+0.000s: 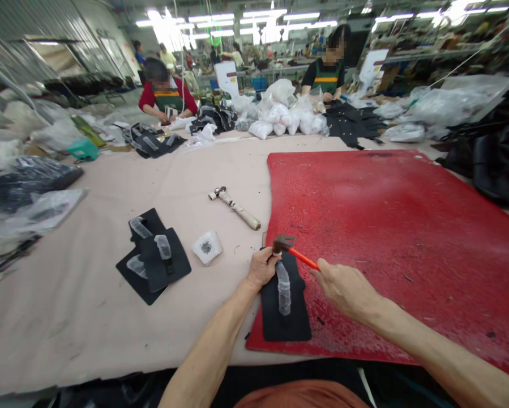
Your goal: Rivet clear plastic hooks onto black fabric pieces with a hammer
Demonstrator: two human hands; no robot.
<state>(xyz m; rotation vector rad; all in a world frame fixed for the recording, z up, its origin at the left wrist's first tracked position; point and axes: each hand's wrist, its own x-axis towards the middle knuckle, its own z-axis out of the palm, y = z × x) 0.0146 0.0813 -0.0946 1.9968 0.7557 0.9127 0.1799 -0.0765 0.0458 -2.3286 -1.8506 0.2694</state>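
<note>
A flat black leather piece (287, 317) lies at the near left corner of the red mat (407, 238), with a clear plastic-wrapped fitting (283, 289) standing along its middle. The left hand (262, 267) is curled shut at the piece's top edge, pinching something too small to make out. The right hand (343, 286) is closed around the orange handle of a small hammer (289, 247), whose head hangs just above the left hand. On the tabletop (88, 294) to the left lie a stack of similar black pieces (154, 262), a small plastic bag (207, 247) and a wooden-handled hammer (236, 207). Two seated people work at the far end.
</note>
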